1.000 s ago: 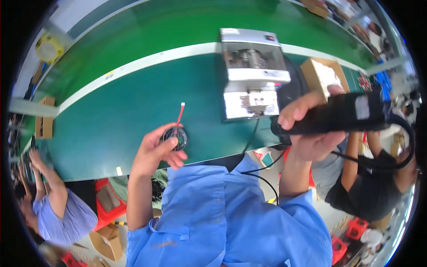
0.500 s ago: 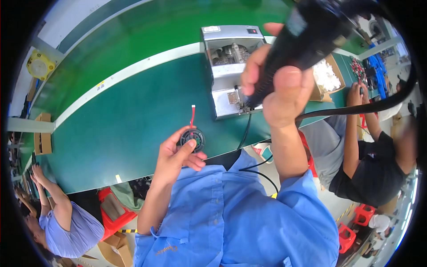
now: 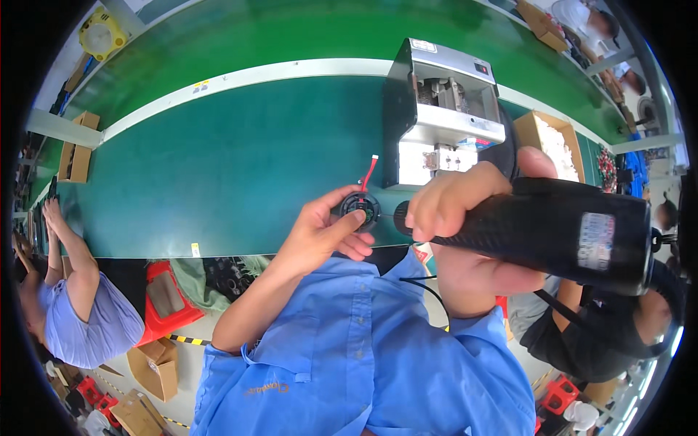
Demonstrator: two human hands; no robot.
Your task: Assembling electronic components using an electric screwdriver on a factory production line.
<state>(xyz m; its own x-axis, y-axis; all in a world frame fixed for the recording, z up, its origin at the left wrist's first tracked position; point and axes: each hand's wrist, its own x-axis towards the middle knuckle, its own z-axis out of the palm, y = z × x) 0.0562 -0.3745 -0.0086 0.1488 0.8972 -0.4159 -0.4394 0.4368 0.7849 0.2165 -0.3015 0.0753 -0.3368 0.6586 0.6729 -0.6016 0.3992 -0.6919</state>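
**Driver lines up on the fan**

Your left hand (image 3: 320, 232) pinches the small round black fan (image 3: 360, 207) at your fingertips, its red lead (image 3: 368, 173) sticking up beyond them. Just right of it, your right hand (image 3: 465, 218) is wrapped tight around the black electric screwdriver (image 3: 552, 229), nose pointing at the fan. It looks like the fastening step: next, hold the part steady and seat the tip squarely. Behind your right knuckles sits the grey machine (image 3: 443, 109).

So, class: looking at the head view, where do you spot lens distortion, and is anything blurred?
Head view: the green belt's white edge curves toward the rim, a fisheye effect, with black corners. The black power screwdriver in the right hand looms large; the small round fan at the left hand looks sharp.
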